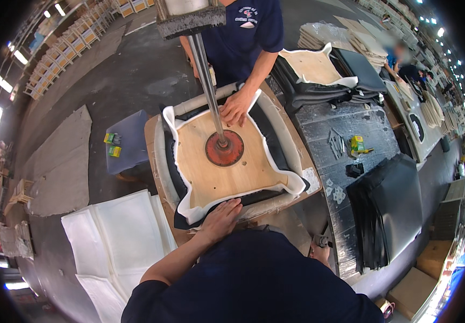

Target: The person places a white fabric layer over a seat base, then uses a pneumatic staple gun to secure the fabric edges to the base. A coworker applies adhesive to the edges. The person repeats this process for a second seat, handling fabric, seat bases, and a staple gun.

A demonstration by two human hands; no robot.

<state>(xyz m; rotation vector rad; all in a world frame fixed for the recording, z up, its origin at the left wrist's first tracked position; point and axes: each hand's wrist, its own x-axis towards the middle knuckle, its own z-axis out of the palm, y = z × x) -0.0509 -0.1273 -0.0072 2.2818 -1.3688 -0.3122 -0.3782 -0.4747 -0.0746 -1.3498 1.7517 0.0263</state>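
Note:
A square wooden seat board [194, 161] lies in a padded frame, with white padding [291, 182] and black cover material [267, 134] around its edges. A round red press plate [225, 149] on a metal rod [205, 75] rests on the board's middle. My left hand [222, 219] lies with fingers extended along the near edge, touching the black cover. Low on the right, my right hand [320, 253] grips a dark metal tool that looks like a staple gun [321, 240], partly hidden. Across from me, a co-worker's hand [236, 107] rests on the board beside the rod.
White padding sheets [119, 226] are piled at left. A grey stool [126, 142] holds small yellow-green boxes. The right-hand table [324, 129] carries metal strips, another small box [357, 144] and stacked black sheets [391, 199]. A second padded board [316, 66] sits on a black stack behind.

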